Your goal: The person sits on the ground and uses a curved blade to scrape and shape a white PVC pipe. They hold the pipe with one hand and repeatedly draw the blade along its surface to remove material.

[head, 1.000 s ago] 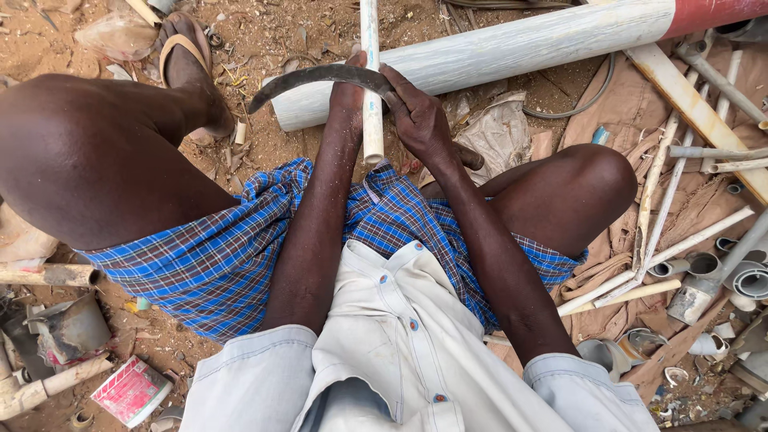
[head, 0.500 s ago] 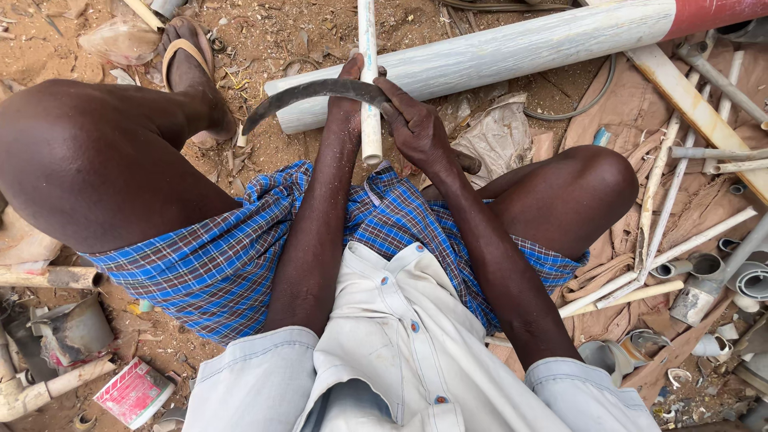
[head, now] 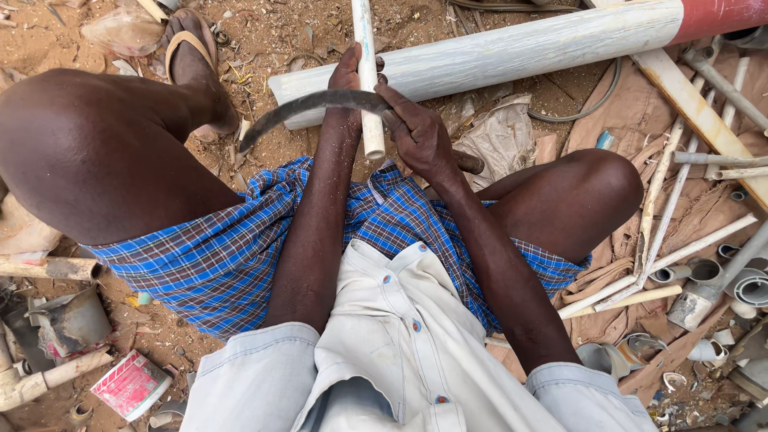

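Observation:
I sit on the ground with my knees apart. My left hand [head: 349, 78] grips a thin white pipe [head: 366, 72] that runs away from me between my legs. A curved dark blade [head: 308, 106] lies across that pipe, its tip pointing left toward my sandalled foot [head: 192, 56]. My right hand [head: 420, 138] is closed on the blade's handle end, whose dark butt [head: 470, 162] sticks out to the right. Both hands are close together at the pipe's near end.
A thick white pipe with a red end [head: 512, 50] lies across the ground just beyond my hands. Several thin pipes and pipe fittings [head: 704, 272] are scattered at the right. A red and white packet [head: 130, 386] and pipe scraps [head: 48, 376] lie at the lower left.
The curved blade has slid down and to the left across the thin pipe, toward me. Both hands have kept their grip.

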